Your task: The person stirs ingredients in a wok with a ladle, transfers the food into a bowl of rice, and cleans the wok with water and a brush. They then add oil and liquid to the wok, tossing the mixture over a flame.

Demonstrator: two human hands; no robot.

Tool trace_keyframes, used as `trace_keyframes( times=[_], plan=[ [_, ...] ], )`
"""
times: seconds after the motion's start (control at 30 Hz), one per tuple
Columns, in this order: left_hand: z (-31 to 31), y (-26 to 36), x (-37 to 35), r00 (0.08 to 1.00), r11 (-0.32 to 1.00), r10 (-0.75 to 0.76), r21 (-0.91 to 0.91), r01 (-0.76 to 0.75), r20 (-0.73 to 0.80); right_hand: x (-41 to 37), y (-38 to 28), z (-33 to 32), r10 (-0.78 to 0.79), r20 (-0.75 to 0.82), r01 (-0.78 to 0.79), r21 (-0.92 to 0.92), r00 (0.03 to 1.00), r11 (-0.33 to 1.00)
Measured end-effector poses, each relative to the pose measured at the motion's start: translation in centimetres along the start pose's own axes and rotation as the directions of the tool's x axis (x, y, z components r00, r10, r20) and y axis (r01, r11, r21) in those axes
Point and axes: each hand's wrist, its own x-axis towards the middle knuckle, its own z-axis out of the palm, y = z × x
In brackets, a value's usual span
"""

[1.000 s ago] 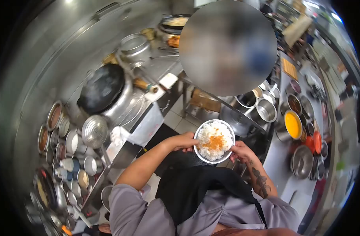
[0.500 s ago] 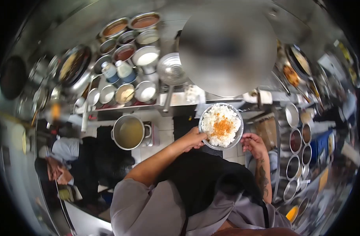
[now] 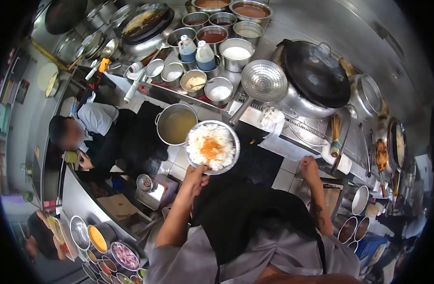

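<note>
My left hand (image 3: 196, 180) grips the near rim of a round metal bowl (image 3: 237, 154), its thumb over the edge. The bowl is heaped with white rice (image 3: 198, 142), and an orange seasoning (image 3: 212, 149) lies on top in the middle. Held out in front of my body, the bowl overlaps the view of a metal pot (image 3: 175, 124) of cloudy liquid. My right hand (image 3: 309, 169) is apart from the bowl, off to the right near the counter edge. Its fingers are curled in, and nothing shows in them.
A large wok (image 3: 316, 73) sits on the range, with a perforated strainer (image 3: 264, 80) beside it. Pots of sauces and seasonings (image 3: 219, 90) line the counter. At left a co-worker (image 3: 98, 118) bends over a worktop. Ingredient containers (image 3: 124, 255) stand at lower left.
My view has turned leftward. The bowl has moved left with my left hand, farther from my right hand, whose loosely spread fingers have curled in.
</note>
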Motion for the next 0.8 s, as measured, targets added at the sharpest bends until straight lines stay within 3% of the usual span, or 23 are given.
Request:
trace_keyframes(
  times=[0.13,0.2,0.23,0.3,0.37,0.43,0.5,0.63,0.7,0.73,0.8],
  plan=[
    [-4.0,0.3,-0.2,0.988,0.996,0.034,-0.078,-0.046,-0.15,6.4,-5.2,-1.2,-0.041,0.049,0.034,0.145,0.998,0.989],
    [-5.4,0.7,-0.2,0.979,0.988,0.062,-0.127,-0.088,-0.196,9.8,-6.6,-0.7,-0.196,-0.099,0.203,0.071,0.976,0.977],
    [-6.1,1.1,-0.1,0.968,0.978,0.088,-0.166,-0.129,-0.234,11.3,-7.5,-0.6,-0.035,-0.06,0.039,0.074,0.998,0.996],
    [-8.0,2.1,0.3,0.972,0.981,0.072,-0.161,-0.11,-0.222,14.2,-8.5,-0.4,-0.051,-0.09,0.046,-0.064,0.995,0.997],
    [-9.5,3.2,0.8,0.958,0.981,0.097,-0.138,-0.138,-0.271,17.5,-8.0,-0.3,-0.013,0.075,0.033,-0.275,0.997,0.961],
    [-10.0,4.8,1.1,0.93,0.976,0.144,-0.108,-0.191,-0.339,20.2,-7.3,0.4,-0.068,0.095,0.084,-0.165,0.993,0.983],
    [-11.8,5.6,2.1,0.939,0.976,0.129,-0.128,-0.178,-0.32,21.5,-10.4,0.8,-0.088,0.003,0.088,-0.026,0.996,0.996],
    [-13.3,7.8,3.3,0.933,0.972,0.111,-0.158,-0.174,-0.341,24.4,-9.9,3.0,-0.184,-0.073,0.163,-0.238,0.98,0.958],
    [-14.0,8.4,3.8,0.938,0.973,0.109,-0.16,-0.169,-0.328,25.6,-13.0,2.6,0.188,0.153,-0.162,-0.168,0.97,0.972],
    [-14.3,8.7,4.2,0.944,0.973,0.108,-0.161,-0.164,-0.312,26.2,-13.2,3.8,0.176,0.156,-0.151,-0.163,0.972,0.975],
    [-14.6,9.2,5.2,0.957,0.972,0.111,-0.172,-0.161,-0.268,27.1,-13.9,6.5,-0.02,0.06,0.023,-0.056,0.998,0.998]
  ],
)
